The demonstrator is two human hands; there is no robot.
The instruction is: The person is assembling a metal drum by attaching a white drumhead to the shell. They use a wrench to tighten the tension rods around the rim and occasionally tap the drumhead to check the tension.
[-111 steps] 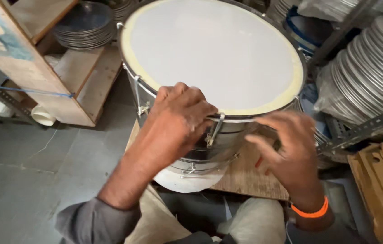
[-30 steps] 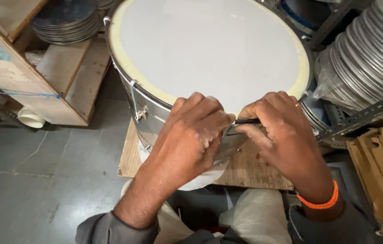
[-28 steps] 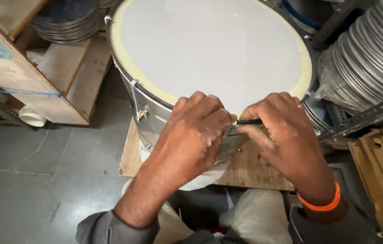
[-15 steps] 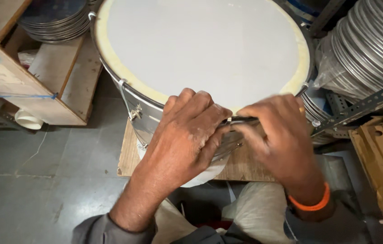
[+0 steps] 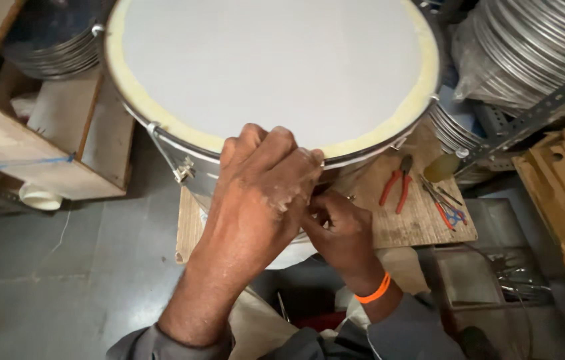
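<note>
Left hand, right hand on round metal-rimmed drum.

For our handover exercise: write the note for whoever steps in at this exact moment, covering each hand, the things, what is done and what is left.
Left hand: clamped over the drum rim at its near edge.
Right hand: lower, at the drum's side under the rim; what it pinches is hidden.
Drum: on a wooden board, white head fitted.
Red-handled pliers: lying unused on the board.
Left: the near-side fitting is in hand, not finished.
</note>
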